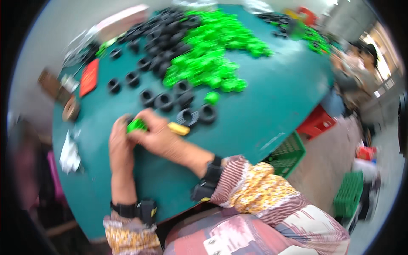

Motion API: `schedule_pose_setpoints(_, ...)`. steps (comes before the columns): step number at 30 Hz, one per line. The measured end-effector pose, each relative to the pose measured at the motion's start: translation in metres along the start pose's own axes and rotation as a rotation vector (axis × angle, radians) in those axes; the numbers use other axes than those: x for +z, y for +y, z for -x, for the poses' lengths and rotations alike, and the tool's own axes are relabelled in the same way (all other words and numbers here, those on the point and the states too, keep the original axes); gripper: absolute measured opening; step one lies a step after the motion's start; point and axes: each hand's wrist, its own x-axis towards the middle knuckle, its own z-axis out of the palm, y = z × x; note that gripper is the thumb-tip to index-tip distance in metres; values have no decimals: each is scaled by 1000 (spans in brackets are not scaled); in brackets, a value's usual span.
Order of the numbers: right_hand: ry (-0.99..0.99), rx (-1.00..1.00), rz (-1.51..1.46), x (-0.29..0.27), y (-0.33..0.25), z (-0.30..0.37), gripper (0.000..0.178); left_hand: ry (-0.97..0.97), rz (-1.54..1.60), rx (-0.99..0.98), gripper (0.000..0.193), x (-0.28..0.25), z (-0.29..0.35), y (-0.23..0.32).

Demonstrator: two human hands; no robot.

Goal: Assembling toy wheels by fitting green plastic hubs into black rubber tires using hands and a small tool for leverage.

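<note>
My left hand (119, 144) and my right hand (155, 134) meet over the teal table (263, 110), both closed around a small green plastic part (137, 125). A yellow tool handle (178, 128) sticks out from under my right hand. Just beyond my hands lie several black rings (187, 115). A lone green part (211, 97) sits beside them. The picture is blurred by motion.
A big heap of green parts (212, 46) and a heap of black rings (159, 38) fill the far side of the table. A red flat object (89, 77) and crumpled white paper (69, 153) lie at left. Green crates (289, 155) and a red crate (316, 123) stand on the floor at right, near another person (357, 72).
</note>
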Motion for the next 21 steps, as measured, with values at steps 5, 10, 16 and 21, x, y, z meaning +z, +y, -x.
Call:
schedule_pose_setpoints(5,-93,195,-348,1,-12,-1,22,-79,16,41,37,1,8,15)
schedule_pose_setpoints(10,-121,73,-188,-1,-6,-2,26,-176,71,-11,42,-5,6,17)
schedule_pose_setpoints(16,-230,189,-274,-10,-16,-6,33,-273,65,-23,41,-17,2,18)
schedule_pose_setpoints(21,-246,157,-208,-7,-15,-4,34,-190,20,-22,39,-19,14,22)
